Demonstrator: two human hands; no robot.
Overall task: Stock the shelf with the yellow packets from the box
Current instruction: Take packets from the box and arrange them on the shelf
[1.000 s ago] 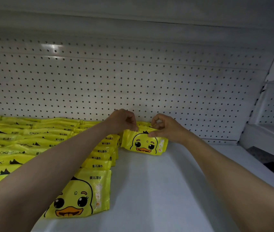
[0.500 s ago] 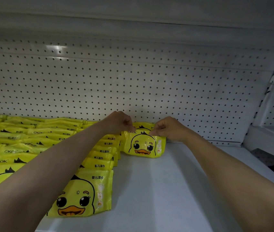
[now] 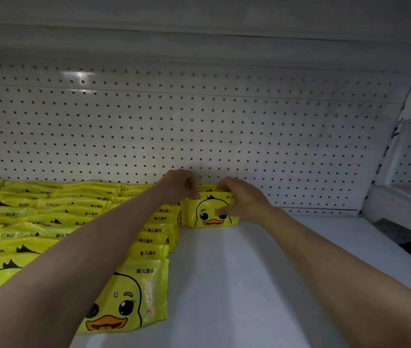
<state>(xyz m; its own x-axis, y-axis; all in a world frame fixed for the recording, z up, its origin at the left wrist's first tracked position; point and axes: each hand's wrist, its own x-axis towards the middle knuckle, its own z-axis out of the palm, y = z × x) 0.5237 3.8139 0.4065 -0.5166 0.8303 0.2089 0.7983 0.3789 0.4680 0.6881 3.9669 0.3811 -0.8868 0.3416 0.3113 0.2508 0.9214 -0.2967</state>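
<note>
One white shelf deck [image 3: 262, 285] carries the whole scene, closed at the rear by a white pegboard back panel [image 3: 199, 126] and roofed by the underside of the shelf above [image 3: 199, 26]. Right of the grip, well apart from it, a neighbouring shelf bay [image 3: 410, 197] adjoins at an angle; the dark area beneath it is too dim to identify.

Left of the grip, rows of yellow packets [image 3: 49, 222] stand overlapped front to back, reaching from the near edge to the back panel. The frontmost packet [image 3: 134, 297] of the row nearest the grip shows a duck face; its left part is hidden by the left forearm. The rows further left are cut off by the frame edge.

At the grip point, a held packet [image 3: 208, 212] stands upright on the deck, just beside the last full row and near the back panel. A further packet [image 3: 207, 188] stands directly behind it, only its top edge visible.

The left hand [image 3: 179, 185] is clenched on the upper left corner of the held packet. The right hand [image 3: 244, 199] grasps the upper right edge, fingers over the top and thumb on the printed face. The deck from the grip to the near edge is bare.
</note>
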